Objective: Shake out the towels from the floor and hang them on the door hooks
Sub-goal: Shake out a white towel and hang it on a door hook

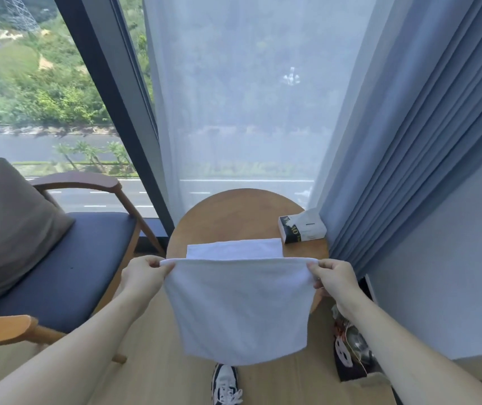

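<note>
Held towel (238,309): white, stretched flat by its top corners, hanging down, near centre.
Second towel (234,249): white, folded flat, lying just beyond the held one.

We're in what looks like a hotel room or a high-rise bedroom, up by the window. Just beyond our fingers (164,266) sits a small round wooden table (234,217) with a tissue box (302,229) on it. Past that, a floor-to-ceiling window (58,97) looks down on a road and green hillside, so we're well above the ground. A sheer curtain (234,97) hangs over the glass, and heavy blue drapes (424,127) are bunched out past our right fingers. Off to the left of them stands a wooden armchair (73,258) with a dark seat and a brown cushion (9,223). Pale wood floor (152,375) lies underfoot.
</note>
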